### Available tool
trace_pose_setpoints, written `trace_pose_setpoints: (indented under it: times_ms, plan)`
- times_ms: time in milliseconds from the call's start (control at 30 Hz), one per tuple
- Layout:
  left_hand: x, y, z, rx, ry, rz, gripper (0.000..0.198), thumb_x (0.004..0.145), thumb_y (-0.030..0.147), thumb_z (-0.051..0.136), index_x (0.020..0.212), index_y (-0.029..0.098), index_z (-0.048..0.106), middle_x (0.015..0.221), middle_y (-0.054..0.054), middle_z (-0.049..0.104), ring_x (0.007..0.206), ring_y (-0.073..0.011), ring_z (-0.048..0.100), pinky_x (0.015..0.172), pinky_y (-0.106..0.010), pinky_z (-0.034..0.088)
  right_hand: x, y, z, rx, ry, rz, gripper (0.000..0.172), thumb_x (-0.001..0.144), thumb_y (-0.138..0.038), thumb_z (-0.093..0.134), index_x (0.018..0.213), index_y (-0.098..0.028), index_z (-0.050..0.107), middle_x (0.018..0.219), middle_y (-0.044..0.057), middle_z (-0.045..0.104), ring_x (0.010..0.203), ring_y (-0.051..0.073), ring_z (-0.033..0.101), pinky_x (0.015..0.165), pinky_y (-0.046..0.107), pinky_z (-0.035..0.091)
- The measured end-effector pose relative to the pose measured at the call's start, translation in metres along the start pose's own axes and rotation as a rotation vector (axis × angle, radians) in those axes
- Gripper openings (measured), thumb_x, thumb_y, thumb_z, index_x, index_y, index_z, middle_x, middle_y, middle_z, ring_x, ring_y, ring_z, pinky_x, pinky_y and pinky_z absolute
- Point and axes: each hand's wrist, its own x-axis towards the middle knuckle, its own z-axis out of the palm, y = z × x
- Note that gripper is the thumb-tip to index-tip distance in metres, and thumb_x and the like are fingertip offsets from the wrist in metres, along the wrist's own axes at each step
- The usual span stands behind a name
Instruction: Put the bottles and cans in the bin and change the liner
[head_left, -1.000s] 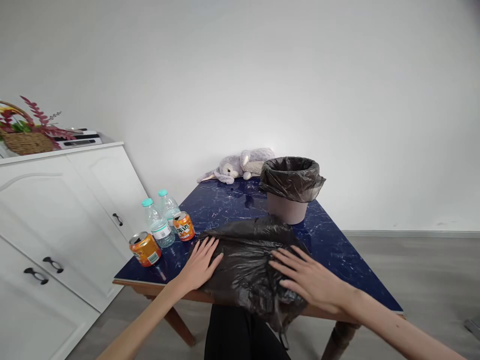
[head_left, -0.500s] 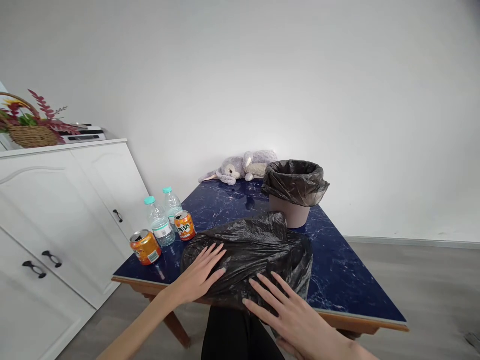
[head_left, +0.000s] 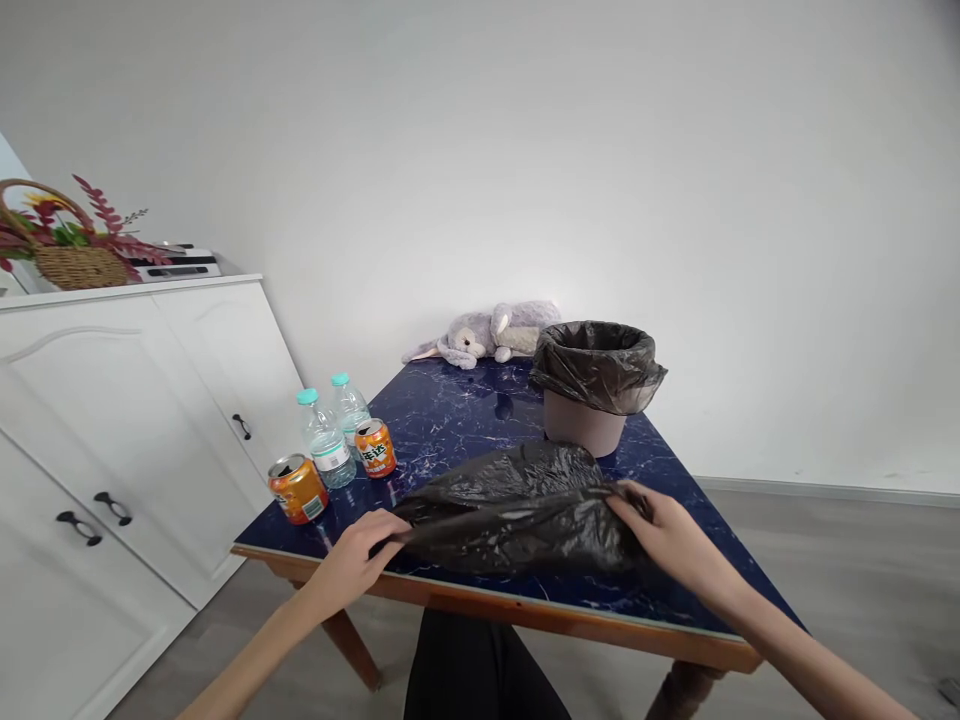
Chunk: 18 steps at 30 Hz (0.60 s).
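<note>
A black plastic garbage bag (head_left: 510,520) stretches across the near part of the blue marbled table (head_left: 450,420). At its left end, my left hand (head_left: 367,550) pinches the edge between thumb and fingers. My right hand (head_left: 667,535) grips the opposite end, fingers curled over the plastic. The near edge of the bag is lifted and folded back, while its far part rests on the tabletop. Just behind the bag stands a trash can (head_left: 585,425) lined with another black bag (head_left: 600,370), whose rim hangs over the outside.
Left of the bag stand two orange cans (head_left: 298,490) (head_left: 375,448) and two clear bottles with teal caps (head_left: 328,445) (head_left: 349,408). A plush rabbit (head_left: 480,335) lies at the table's back edge. White cabinets (head_left: 150,400) flank the left, with a flower basket (head_left: 79,265) on top.
Both hands went from lying flat on the bag to gripping its two ends. They moved apart, and the bag's near edge was raised and drawn back from the table's front edge.
</note>
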Motion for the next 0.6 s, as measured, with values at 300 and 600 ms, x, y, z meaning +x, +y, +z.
trace_pose_setpoints:
  times_ms: [300,600]
  plan:
    - [0.042,0.028,0.008,0.189,0.295,-0.223,0.040,0.108,0.037,0.035,0.138,0.018,0.054,0.123,-0.016,0.075,0.117,-0.0341,0.073,0.095,-0.046,0.057,-0.028,-0.071,0.051,-0.433,0.303,-0.687,0.054,0.106,-0.021,0.047,0.160,-0.023,0.040,0.166,0.011,0.043,0.157,0.032,0.035,0.130,0.060,0.031]
    - [0.068,0.030,0.048,0.439,-0.022,0.219,0.052,0.112,0.044,0.040,0.160,0.024,0.046,0.169,-0.006,0.043,0.160,-0.0352,0.029,0.130,-0.060,0.025,0.052,-0.022,0.128,-0.679,-0.083,-0.433,0.060,0.112,-0.055,0.033,0.164,-0.027,0.041,0.175,0.009,0.027,0.163,0.037,0.013,0.131,0.067,0.006]
